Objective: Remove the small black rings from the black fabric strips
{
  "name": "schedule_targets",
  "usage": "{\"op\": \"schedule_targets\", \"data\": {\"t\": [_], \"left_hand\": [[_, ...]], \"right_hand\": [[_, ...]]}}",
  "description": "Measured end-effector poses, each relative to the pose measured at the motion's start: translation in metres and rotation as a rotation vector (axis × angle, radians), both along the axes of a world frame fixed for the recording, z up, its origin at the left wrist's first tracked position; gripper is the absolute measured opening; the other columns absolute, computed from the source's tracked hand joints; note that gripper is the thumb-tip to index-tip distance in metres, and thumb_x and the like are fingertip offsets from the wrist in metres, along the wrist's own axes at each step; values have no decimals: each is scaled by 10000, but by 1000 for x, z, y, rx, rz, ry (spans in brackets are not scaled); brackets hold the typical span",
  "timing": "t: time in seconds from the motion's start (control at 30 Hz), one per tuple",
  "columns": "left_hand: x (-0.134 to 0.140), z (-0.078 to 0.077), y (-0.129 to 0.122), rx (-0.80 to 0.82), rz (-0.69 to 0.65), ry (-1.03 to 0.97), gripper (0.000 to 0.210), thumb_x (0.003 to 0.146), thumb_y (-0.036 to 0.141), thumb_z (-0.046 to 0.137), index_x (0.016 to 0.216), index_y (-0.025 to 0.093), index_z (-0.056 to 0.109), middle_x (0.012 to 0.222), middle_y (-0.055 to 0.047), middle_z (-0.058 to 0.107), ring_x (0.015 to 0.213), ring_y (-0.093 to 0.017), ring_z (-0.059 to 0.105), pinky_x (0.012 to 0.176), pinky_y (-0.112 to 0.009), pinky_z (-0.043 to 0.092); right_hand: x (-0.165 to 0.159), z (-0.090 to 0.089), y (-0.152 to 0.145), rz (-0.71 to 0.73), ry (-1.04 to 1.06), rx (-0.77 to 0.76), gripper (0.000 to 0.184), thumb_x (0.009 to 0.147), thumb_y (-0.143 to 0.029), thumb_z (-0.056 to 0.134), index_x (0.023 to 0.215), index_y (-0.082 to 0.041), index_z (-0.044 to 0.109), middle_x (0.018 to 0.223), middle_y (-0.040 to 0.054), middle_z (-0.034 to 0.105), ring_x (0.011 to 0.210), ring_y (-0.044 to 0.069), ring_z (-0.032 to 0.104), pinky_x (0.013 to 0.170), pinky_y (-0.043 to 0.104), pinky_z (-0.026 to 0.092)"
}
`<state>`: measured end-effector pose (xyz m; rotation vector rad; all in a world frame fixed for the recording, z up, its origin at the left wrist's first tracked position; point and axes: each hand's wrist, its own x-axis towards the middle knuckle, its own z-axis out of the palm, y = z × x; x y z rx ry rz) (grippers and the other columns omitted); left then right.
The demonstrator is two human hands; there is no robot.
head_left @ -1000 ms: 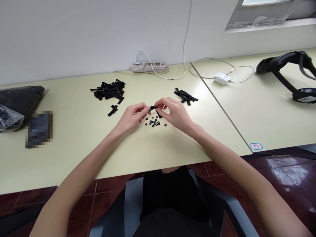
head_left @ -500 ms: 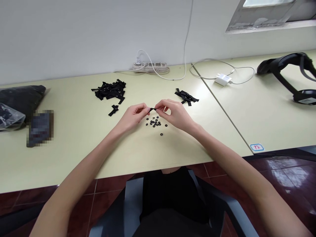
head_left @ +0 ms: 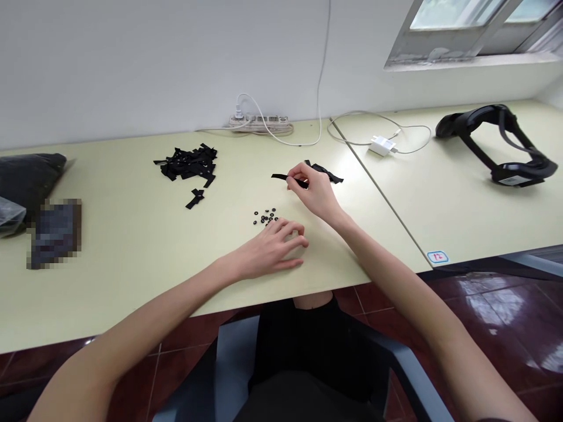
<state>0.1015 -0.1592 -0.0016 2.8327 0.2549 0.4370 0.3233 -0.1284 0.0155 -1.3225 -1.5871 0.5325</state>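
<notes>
Between the thumb and fingers of my right hand (head_left: 313, 189) is a short black fabric strip (head_left: 280, 176), its free end pointing left. That hand is in front of a small pile of black strips (head_left: 328, 170) and hides part of it. My left hand (head_left: 277, 249) rests low over the table with its fingers apart, at the near side of several small black rings (head_left: 266, 218). It covers some of the rings; I see nothing held in it. Farther left lies a larger heap of black strips (head_left: 189, 162), with a few loose strips (head_left: 194, 198) just in front.
A power strip (head_left: 261, 123) with white cables lies along the wall. To the right are a white charger (head_left: 382, 145) and a black headset (head_left: 497, 143). A dark bag (head_left: 30, 179) and a blurred-out dark item (head_left: 56, 233) lie at the left.
My left hand has let go of the black strip and moved down and right to the rings, its fingers spreading. My right hand keeps the strip, now nearer the small pile.
</notes>
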Motion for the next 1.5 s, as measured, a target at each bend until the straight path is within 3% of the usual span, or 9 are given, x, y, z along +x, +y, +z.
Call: {"op": "schedule_targets", "data": {"t": [0.17,0.3,0.53,0.63,0.73,0.83,0.97,1.17,1.5], "left_hand": [[-3,-8,17,21,142,20,310,1167,463,596,1339,208,632,1448,-187,658,1270,-368,549,1107,-524,465],[-11,-6,35,-25,246,-8,355,1142,439,638,1442,250,616,1596,-180,596,1428,-401,480,1208,-578,387],[-12,-3,44,-130,309,-24,389,1137,467,634,1462,254,620,1619,-150,610,1469,-390,464,1244,-566,363],[-15,5,52,-166,371,-49,367,1161,489,563,1424,244,642,1574,-143,655,1453,-382,498,1248,-572,358],[-39,14,78,-150,640,-140,338,1173,423,463,1341,218,673,1458,-168,703,1412,-400,542,1248,-614,358],[-79,16,112,-12,912,-131,301,1058,355,593,1283,178,687,1450,-235,667,1392,-497,523,1217,-697,367],[-113,10,138,9,1101,-46,282,1007,352,658,1220,175,710,1398,-250,670,1338,-520,549,1152,-675,455],[-104,11,136,28,1190,77,264,1090,327,537,1189,175,728,1379,-212,692,1336,-453,592,1144,-575,502],[-108,9,143,169,1150,117,214,1083,276,515,1037,210,714,1213,-181,750,1224,-417,643,1113,-561,536]], "right_hand": [[17,4,8,-70,2,1,126,1028,-380,633,990,-260,629,880,41,788,886,234,755,854,389,570],[62,5,21,-300,-68,71,119,1041,-360,599,1045,-258,663,949,61,790,977,254,778,919,414,601],[110,-17,37,-506,-158,-33,33,950,-246,632,946,-254,664,999,89,789,988,286,742,1004,508,591],[107,-25,39,-468,-162,-77,65,932,-203,614,920,-245,663,985,92,776,993,282,736,1007,499,593],[102,-26,38,-438,-154,-64,126,932,-183,591,988,-228,694,1124,128,787,1050,279,737,1052,497,588],[95,-24,37,-413,-170,6,190,958,-204,591,1105,-224,711,1288,151,765,1211,292,712,1131,503,553],[75,-19,32,-295,-192,16,205,984,-234,578,1131,-223,720,1277,153,765,1210,309,699,1096,510,556],[38,-15,18,-143,-249,25,204,988,-209,545,1079,-235,726,1184,145,772,1197,330,689,1085,521,531],[15,-9,4,29,-256,20,197,1051,-244,518,1079,-257,713,1188,113,781,1194,307,684,1030,487,527]]}}
